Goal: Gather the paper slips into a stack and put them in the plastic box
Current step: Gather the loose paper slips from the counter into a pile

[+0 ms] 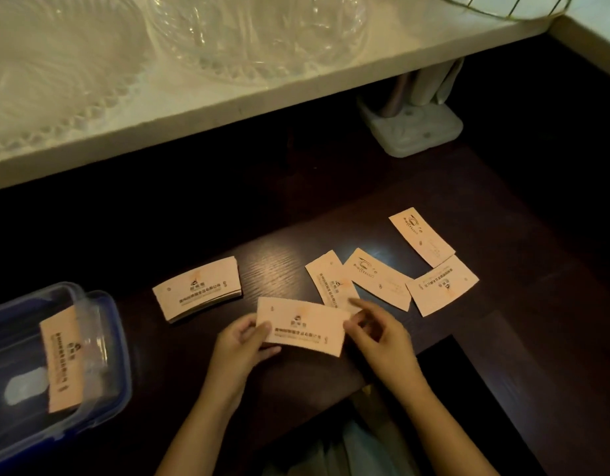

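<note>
My left hand (243, 341) grips the left end of a pale pink printed paper slip (302, 324) just above the dark table. My right hand (377, 333) hovers at the slip's right end, fingers apart, forefinger pointing toward a loose slip (327, 278). Three more loose slips lie to the right: one in the middle (375, 278), one farther back (422, 237), one at the right (442, 285). A stack of slips (197, 288) rests left of centre. The blue-rimmed clear plastic box (101, 305) stands at the far left with slips (63, 360) inside.
A white counter shelf (228, 108) overhangs the back of the dark table and carries clear glass bowls (259, 32). A pale plastic holder (413, 127) with rolled items stands at the back right. The table's front edge steps back at the right (447, 341).
</note>
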The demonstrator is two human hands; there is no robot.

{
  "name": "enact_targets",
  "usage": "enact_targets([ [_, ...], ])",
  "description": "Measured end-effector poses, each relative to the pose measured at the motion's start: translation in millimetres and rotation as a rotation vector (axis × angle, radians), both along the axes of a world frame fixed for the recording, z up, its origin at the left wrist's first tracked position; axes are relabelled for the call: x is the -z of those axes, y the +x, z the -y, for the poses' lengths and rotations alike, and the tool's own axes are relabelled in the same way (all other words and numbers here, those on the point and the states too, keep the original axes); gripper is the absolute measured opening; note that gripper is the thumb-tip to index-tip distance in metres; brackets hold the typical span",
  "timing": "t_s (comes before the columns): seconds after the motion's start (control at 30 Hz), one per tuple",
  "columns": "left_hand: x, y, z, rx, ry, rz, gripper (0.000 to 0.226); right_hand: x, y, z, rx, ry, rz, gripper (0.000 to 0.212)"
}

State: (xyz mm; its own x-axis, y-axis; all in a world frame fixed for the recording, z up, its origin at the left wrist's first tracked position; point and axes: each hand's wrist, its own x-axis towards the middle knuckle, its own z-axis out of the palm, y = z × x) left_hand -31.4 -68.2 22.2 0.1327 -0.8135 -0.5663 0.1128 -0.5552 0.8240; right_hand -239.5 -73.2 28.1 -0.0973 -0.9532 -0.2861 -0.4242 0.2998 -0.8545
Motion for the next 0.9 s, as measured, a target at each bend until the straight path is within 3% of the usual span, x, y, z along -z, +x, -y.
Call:
enact_targets([
  [0.13,8.7,9.2,-1.1,-0.147,0.004,-0.045,0.016,20.1,-1.4,5.3,0.144,-0.056,-0.518,0.05],
  [0.27,13.2,17.3,-10.0,-0.191,-0.001,-0.064,0.018,36.5,10.9,3.5,0.118,-0.092,-0.694,0.059],
  [0.4,14.0,23.5,-16.2,-0.222,0.002,-0.064,0.019,39.0,19.3,5.9,0.183,-0.05,-0.55,0.049],
  [0.53,13.1,24.5,-15.7,-0.243,0.002,-0.093,0.018,25.2,10.1,3.5,0.308,-0.109,-0.06,0.034],
  [0.7,7.0,14.0,-11.1,-0.202,0.001,-0.177,0.019,-8.0,-19.3,2.1,0.298,-0.109,0.314,0.027],
  [0.77,2.7,3.3,-7.4,-0.165,0.005,-0.226,0.02,-16.6,-25.9,1.7,0.207,-0.025,0.378,0.022],
  [0.9,-5.0,-24.9,3.0,-0.081,-0.012,-0.279,0.021,-20.1,-23.9,0.4,0.168,0.012,0.264,0.025],
])
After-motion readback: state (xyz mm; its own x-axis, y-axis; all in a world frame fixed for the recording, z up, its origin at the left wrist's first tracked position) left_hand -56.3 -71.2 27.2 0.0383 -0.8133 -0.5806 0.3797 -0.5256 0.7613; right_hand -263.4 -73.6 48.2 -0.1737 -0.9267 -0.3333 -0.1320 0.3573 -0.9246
